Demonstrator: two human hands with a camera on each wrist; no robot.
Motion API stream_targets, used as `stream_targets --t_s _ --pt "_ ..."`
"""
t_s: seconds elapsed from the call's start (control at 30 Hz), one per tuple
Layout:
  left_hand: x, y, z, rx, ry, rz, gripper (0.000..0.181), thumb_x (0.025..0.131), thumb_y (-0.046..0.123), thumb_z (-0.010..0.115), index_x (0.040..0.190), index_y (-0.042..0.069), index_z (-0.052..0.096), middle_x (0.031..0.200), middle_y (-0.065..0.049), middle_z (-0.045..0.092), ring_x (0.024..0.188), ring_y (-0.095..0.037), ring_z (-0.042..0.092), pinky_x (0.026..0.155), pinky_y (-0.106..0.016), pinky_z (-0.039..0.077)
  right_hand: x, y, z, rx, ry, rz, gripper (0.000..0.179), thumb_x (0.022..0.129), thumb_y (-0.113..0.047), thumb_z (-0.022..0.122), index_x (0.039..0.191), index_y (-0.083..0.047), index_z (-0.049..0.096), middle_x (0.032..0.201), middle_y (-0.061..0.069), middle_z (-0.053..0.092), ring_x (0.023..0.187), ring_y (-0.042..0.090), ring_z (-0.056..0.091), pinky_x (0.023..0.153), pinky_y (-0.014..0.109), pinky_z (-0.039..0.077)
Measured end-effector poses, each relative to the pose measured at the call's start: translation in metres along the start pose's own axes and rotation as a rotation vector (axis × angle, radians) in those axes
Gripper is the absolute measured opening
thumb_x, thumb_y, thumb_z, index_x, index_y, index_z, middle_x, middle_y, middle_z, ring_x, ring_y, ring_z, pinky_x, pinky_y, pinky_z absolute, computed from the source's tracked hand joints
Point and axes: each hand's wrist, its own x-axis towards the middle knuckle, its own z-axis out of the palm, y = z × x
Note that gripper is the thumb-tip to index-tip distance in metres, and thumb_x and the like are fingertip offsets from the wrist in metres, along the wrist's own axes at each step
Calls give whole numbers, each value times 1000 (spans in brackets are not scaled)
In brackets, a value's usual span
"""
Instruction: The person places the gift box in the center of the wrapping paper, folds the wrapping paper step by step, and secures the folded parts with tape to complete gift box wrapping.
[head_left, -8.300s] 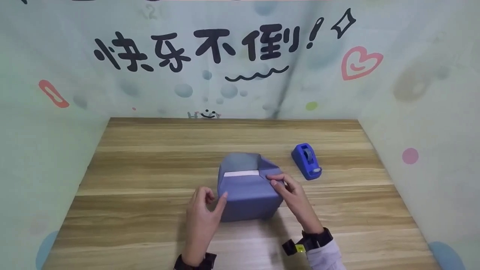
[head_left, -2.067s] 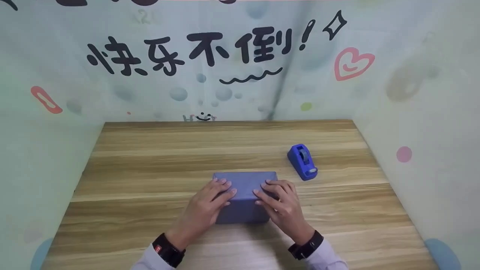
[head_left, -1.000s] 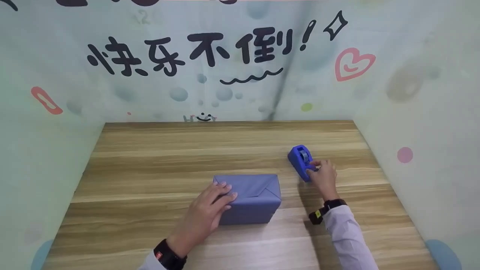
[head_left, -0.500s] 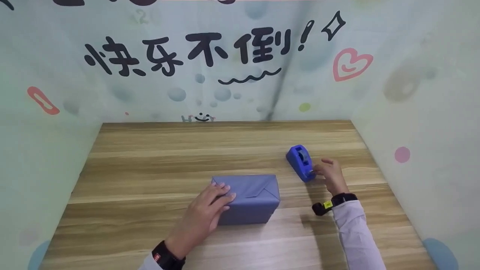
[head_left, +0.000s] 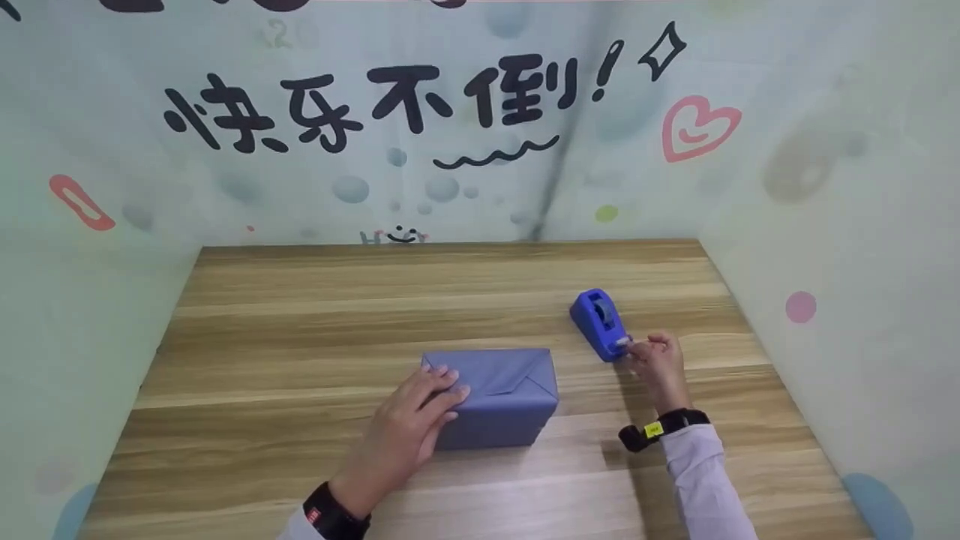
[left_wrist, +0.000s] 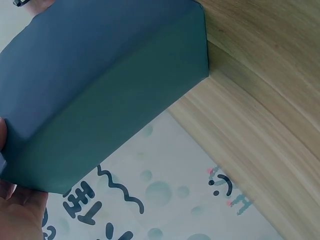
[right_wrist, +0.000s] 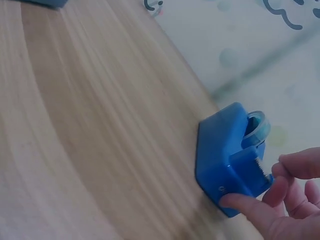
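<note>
A box wrapped in blue-purple paper (head_left: 502,427) stands on the table with a folded flap on top. My left hand (head_left: 401,420) holds its left end, fingers over the top and thumb at the front. In the left wrist view, parts of my left hand (left_wrist: 22,212) show at the box's edge. To the right is a blue tape dispenser (head_left: 596,322), its clear tape roll (right_wrist: 257,129) seated in it. My right hand (head_left: 660,367) pinches at the dispenser's toothed cutter, where the tape end is; one finger touches the dispenser's side in the right wrist view.
The wood-grain table (head_left: 315,315) is bounded at the back and both sides by a pale printed cloth (head_left: 315,202). A black strap with a camera is on each wrist.
Earlier both hands folded the paper and pressed on the box. My right hand then moved right to the tape dispenser and now works at its cutter end; my left hand stayed on the box.
</note>
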Motion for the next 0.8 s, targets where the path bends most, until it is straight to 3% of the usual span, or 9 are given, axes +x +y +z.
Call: stream_targets --t_s 0.17,0.3,0.37,0.5,0.53,0.63,0.73,0.8 --pt "-1 0 1 7 -4 -1 33 79 8 71 111 12 67 118 -7 62 114 -23 57 101 -38 43 1 13 -4 79 9 -41 31 82 11 52 94 -8 31 75 0 52 64 8 58 64 21 54" --pt "-1 -1 2 -5 -7 -5 28 83 11 67 111 11 67 118 -7 62 116 -23 56 104 -38 40 4 27 -13 183 -70 -125 37 74 6 66 91 -7 35 77 2 53 67 9 60 69 23 56" --pt "-2 -1 1 -10 -9 -7 26 86 12 64 111 10 66 119 -8 62 117 -23 55 104 -39 40 3 31 -15 176 -96 -146 35 74 2 69 92 -6 39 77 1 56 69 8 61 72 22 56" --pt "-2 -1 0 -10 -15 -11 25 86 13 64 112 10 66 119 -7 61 116 -23 56 103 -39 41 3 33 -12 45 -53 -126 23 82 2 64 102 7 53 77 -2 64 72 7 65 74 22 55" --pt "-2 0 -1 -8 -22 -18 26 86 13 64 112 11 66 119 -7 61 117 -23 55 103 -39 40 2 31 -9 -41 -9 -104 26 84 1 62 107 10 54 77 -5 65 73 5 65 75 21 55" --pt "-1 0 -1 -7 -16 -10 29 82 10 68 111 10 67 119 -8 62 115 -23 56 102 -40 42 1 27 -2 -132 66 -67 33 86 3 60 115 17 52 74 -5 66 69 5 66 74 23 55" --pt "0 1 -1 -6 0 1 32 78 7 71 110 10 67 118 -8 62 114 -24 57 100 -41 43 2 25 0 -193 89 -40 31 87 2 59 114 17 52 73 -5 63 64 4 65 69 22 56" --pt "1 1 -1 -5 6 2 33 77 6 72 110 10 67 117 -7 62 113 -24 57 100 -41 44 4 25 0 -304 95 -54 26 88 -1 58 109 14 54 73 -4 61 62 3 62 63 19 53"
